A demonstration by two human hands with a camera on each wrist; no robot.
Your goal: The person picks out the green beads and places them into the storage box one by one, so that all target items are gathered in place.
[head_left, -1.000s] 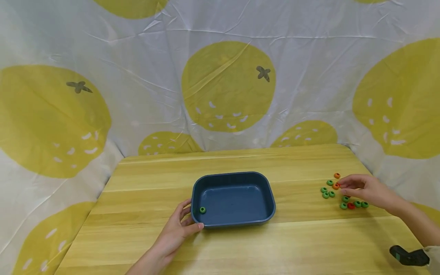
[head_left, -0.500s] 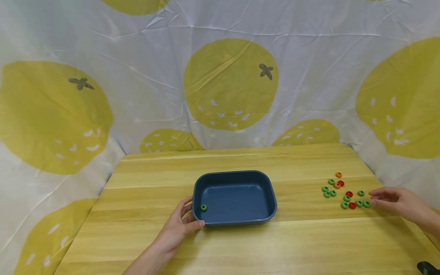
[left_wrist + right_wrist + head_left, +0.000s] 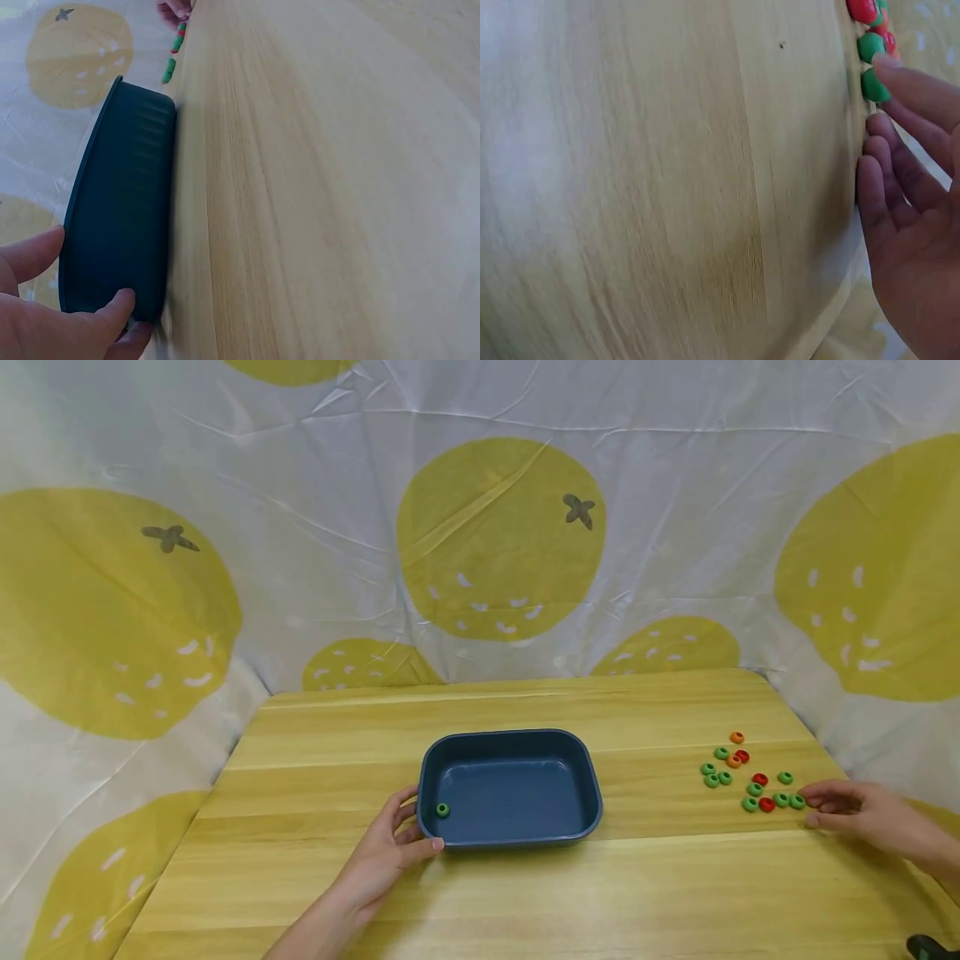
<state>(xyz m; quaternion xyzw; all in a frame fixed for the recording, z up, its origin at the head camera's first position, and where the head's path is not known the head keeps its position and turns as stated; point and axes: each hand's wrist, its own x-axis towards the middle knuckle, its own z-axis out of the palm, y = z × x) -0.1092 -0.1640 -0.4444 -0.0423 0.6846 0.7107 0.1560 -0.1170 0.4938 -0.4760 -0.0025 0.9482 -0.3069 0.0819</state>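
My left hand [image 3: 386, 852] grips the left front corner of a dark blue rectangular tub [image 3: 517, 802], thumb at the rim and fingers against the outer wall. One green ring-like bead [image 3: 442, 810] lies inside, near the tub's left wall. Over at the right, my right hand [image 3: 862, 814] is low at the table, thumb and index finger parted. Its fingertips are right at the rightmost green bead [image 3: 797, 802]. In the right wrist view the thumb overlaps a green bead [image 3: 871, 46], and the other fingers [image 3: 874, 187] are loosely bent beside the tabletop.
Loose beads are scattered left of my right hand: several green, a few red [image 3: 767, 805] and two orange [image 3: 734, 762]. They lie on a wooden table [image 3: 562, 893]. A white curtain [image 3: 675, 510] with yellow fruit prints stands behind it. A dark object [image 3: 930, 947] shows at the lower right.
My right hand has drawn back rightward from over the beads, uncovering red and green ones, then come slightly left to the rightmost green bead. My left hand keeps its place on the tub.
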